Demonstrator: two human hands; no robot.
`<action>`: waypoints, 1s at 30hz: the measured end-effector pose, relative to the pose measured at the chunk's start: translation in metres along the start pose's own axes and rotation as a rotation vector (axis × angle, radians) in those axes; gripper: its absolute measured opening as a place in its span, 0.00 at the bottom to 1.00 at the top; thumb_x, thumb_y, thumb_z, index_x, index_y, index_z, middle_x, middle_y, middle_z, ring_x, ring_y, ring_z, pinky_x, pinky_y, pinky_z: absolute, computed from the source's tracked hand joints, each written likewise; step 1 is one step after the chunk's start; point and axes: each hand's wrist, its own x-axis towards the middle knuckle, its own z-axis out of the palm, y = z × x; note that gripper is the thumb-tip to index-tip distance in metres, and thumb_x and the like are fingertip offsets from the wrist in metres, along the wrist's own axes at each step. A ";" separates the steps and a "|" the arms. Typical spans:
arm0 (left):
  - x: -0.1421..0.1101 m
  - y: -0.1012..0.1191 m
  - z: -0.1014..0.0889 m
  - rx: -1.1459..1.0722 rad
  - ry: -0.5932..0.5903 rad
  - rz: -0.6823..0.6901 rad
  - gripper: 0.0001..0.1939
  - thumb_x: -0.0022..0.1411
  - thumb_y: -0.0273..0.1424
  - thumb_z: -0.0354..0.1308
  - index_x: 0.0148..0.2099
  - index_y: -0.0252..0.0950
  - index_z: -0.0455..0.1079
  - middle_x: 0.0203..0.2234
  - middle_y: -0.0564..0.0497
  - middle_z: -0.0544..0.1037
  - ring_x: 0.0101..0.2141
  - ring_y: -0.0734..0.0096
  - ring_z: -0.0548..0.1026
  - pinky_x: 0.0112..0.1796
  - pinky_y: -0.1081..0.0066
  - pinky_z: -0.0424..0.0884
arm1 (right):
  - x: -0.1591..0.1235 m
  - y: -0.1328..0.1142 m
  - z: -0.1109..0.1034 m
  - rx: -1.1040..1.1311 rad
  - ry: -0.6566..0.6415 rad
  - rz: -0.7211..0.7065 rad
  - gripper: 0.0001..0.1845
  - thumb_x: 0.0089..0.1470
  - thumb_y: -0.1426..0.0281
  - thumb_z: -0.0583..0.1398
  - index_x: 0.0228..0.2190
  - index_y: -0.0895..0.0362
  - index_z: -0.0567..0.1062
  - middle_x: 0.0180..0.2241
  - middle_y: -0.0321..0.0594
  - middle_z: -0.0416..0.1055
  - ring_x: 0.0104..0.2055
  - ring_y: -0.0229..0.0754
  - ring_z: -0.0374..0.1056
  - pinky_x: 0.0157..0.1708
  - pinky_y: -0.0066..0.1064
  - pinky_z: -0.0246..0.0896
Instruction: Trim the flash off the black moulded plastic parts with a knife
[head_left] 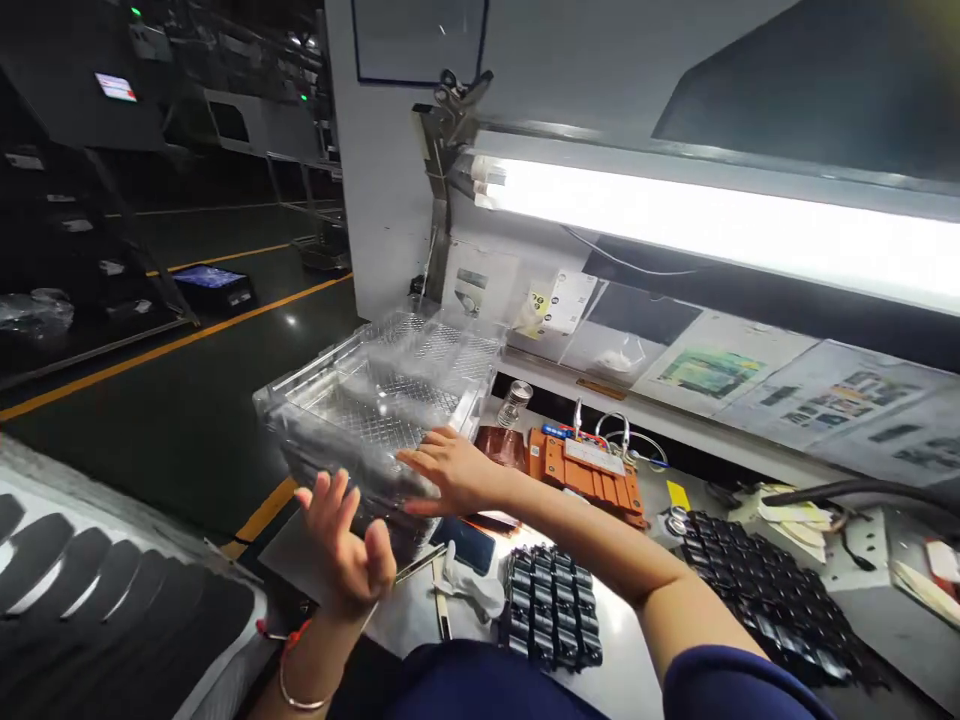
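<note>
As the right hand rests open-fingered on the near side of a clear plastic tray, its long axis angled toward the wall, the spread left hand comes up just below, maybe not quite touching, above the surface!

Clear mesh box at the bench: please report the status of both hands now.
Right hand open, fingers against the clear mesh box. Left hand open, just below it, contact unclear. Nearby: glass jar, orange plate.
</note>
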 end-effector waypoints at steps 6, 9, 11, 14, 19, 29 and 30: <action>0.040 -0.019 0.044 0.200 -0.394 0.103 0.10 0.65 0.32 0.51 0.42 0.36 0.72 0.36 0.41 0.79 0.53 0.49 0.70 0.59 0.40 0.47 | -0.046 0.025 0.021 0.051 0.217 0.223 0.42 0.47 0.46 0.62 0.56 0.56 0.65 0.56 0.50 0.65 0.62 0.52 0.54 0.65 0.51 0.36; 0.020 -0.015 0.048 0.265 -0.398 0.067 0.10 0.65 0.30 0.50 0.38 0.36 0.73 0.31 0.41 0.78 0.52 0.49 0.71 0.58 0.40 0.50 | -0.102 0.041 0.055 0.073 0.099 0.704 0.39 0.56 0.52 0.58 0.61 0.59 0.58 0.62 0.53 0.56 0.65 0.46 0.49 0.64 0.42 0.42; 0.004 -0.005 0.048 0.267 -0.356 0.047 0.12 0.65 0.28 0.48 0.46 0.35 0.72 0.38 0.37 0.78 0.56 0.48 0.68 0.57 0.41 0.54 | -0.145 0.049 0.088 0.086 -0.079 0.969 0.30 0.62 0.61 0.54 0.61 0.61 0.57 0.62 0.57 0.55 0.64 0.48 0.52 0.62 0.44 0.48; -0.025 0.022 0.050 0.227 -0.122 -0.034 0.19 0.62 0.32 0.52 0.54 0.35 0.66 0.48 0.35 0.73 0.59 0.47 0.63 0.58 0.40 0.53 | -0.201 0.055 0.134 0.147 -0.233 1.016 0.35 0.51 0.67 0.66 0.57 0.65 0.64 0.61 0.63 0.57 0.63 0.59 0.53 0.60 0.53 0.50; -0.084 0.074 0.089 -0.139 -0.513 -0.654 0.19 0.49 0.47 0.63 0.37 0.39 0.70 0.39 0.42 0.78 0.47 0.49 0.74 0.53 0.46 0.65 | -0.247 0.064 0.169 0.210 -0.325 0.970 0.21 0.58 0.67 0.61 0.52 0.60 0.69 0.56 0.49 0.64 0.57 0.51 0.62 0.56 0.51 0.59; -0.129 0.061 0.206 -0.174 -0.952 -1.577 0.17 0.65 0.38 0.55 0.52 0.34 0.67 0.45 0.45 0.75 0.40 0.65 0.76 0.40 0.59 0.75 | -0.291 0.060 0.140 0.399 -0.203 0.789 0.16 0.64 0.70 0.53 0.50 0.57 0.73 0.55 0.48 0.69 0.59 0.48 0.63 0.60 0.48 0.51; -0.129 0.062 0.211 -0.187 -0.958 -1.584 0.18 0.65 0.37 0.56 0.53 0.35 0.67 0.47 0.45 0.73 0.42 0.64 0.75 0.41 0.59 0.74 | -0.298 0.054 0.136 0.428 -0.180 0.769 0.16 0.63 0.70 0.54 0.50 0.57 0.74 0.54 0.49 0.70 0.59 0.49 0.63 0.61 0.50 0.50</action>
